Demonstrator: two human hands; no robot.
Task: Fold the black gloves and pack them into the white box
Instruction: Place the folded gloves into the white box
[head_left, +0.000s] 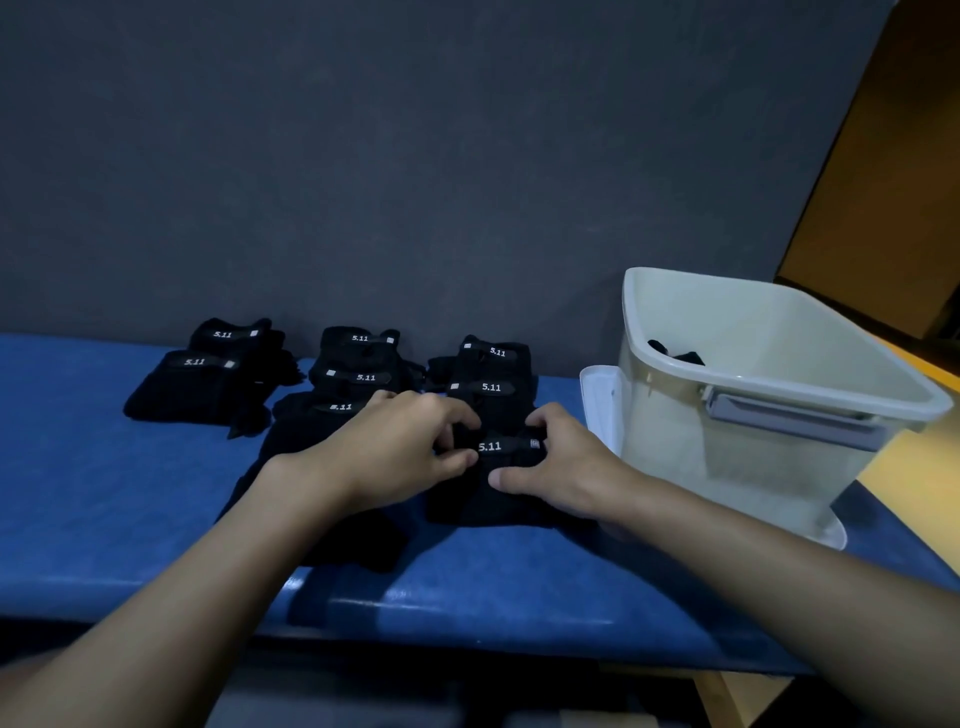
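Several black gloves with "5.11" labels lie in three stacks on the blue padded bench: a left stack, a middle stack and a right stack. In front of the right stack lies one black glove. My left hand pinches its left edge and my right hand grips its right edge, thumb under the label. The white box stands open at the right, with a bit of black glove showing inside near its far left wall.
The box rests on its white lid, which sticks out on the left. The blue bench ends in a rounded front edge. A dark grey wall stands right behind the stacks. A wooden surface lies to the right.
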